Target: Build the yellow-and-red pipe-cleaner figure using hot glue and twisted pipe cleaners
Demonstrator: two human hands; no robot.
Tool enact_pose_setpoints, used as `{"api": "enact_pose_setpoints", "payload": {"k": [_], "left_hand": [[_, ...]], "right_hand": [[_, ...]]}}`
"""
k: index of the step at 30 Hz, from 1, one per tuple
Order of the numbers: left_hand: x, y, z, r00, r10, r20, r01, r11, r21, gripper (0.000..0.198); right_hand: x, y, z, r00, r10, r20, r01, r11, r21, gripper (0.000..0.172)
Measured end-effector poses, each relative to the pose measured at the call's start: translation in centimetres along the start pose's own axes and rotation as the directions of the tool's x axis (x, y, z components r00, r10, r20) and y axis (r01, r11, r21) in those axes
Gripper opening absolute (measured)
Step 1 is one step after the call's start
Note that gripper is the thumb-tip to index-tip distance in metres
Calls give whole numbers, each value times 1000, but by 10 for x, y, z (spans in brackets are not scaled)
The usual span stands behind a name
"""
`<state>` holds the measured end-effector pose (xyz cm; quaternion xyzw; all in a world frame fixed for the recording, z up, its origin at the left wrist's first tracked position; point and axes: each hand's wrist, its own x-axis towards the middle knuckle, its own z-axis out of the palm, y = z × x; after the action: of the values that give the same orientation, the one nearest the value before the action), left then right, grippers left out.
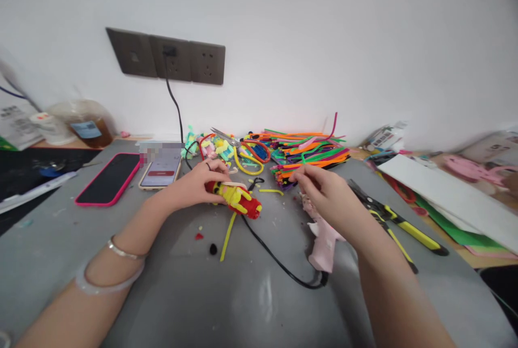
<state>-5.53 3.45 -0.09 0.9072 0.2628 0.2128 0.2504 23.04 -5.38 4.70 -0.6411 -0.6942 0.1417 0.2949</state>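
My left hand [206, 181] is closed around a small red and yellow fuzzy pipe-cleaner figure [237, 198], which lies tilted just above the grey table. A whitish strand runs along its upper side. My right hand [319, 183] has thumb and fingers pinched together at the near edge of a bundle of coloured pipe cleaners [311, 148]. Whatever may be between those fingertips is too small to make out. Under the right hand lies a pink glue gun [324, 248], partly hidden by it. A yellow pipe-cleaner piece [227, 237] rests below the figure.
Black-and-yellow pliers [413, 229] lie at right, beside papers [449, 202]. Two phones [109, 181] are at left. Scissors [222, 135] and coloured scraps [214, 147] sit near the wall. A black cord [275, 261] crosses the table; a socket panel [165, 56] is above.
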Motion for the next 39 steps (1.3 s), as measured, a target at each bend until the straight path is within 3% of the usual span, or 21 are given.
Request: {"api": "enact_pose_setpoints", "payload": {"k": [5, 9, 13, 19, 23, 27, 33, 39], "left_hand": [[-4, -12, -7, 990, -18, -141, 12, 999, -46, 36], [-6, -18, -11, 976, -10, -219, 3, 999, -35, 37], [-6, -16, -13, 975, -35, -219, 30, 999, -26, 34], [-5, -11, -13, 982, -41, -184, 29, 997, -68, 39], [-4, -8, -11, 982, -56, -180, 47, 997, -54, 40], [-3, -6, -9, 979, -74, -191, 67, 997, -45, 42], [-2, -5, -5, 985, -76, -156, 70, 997, -39, 39], [-1, 0, -3, 997, -80, -14, 80, 997, 16, 35]], "right_hand": [[-3, 7, 23, 997, -38, 61, 37, 999, 21, 16], [-2, -8, 38, 986, -1, 169, 5, 1000, -22, 17], [0, -24, 48, 957, 35, 289, -10, 996, -88, 14], [1, -23, 65, 962, 27, 271, 14, 989, -148, 14], [-1, -21, 59, 957, 49, 287, -19, 994, -106, 14], [-6, -14, 47, 982, 63, 176, -65, 998, 10, 10], [-10, -6, 32, 997, 0, 82, -10, 992, 122, 10], [-10, -15, 26, 981, -27, 192, 23, 999, 24, 10]]}}
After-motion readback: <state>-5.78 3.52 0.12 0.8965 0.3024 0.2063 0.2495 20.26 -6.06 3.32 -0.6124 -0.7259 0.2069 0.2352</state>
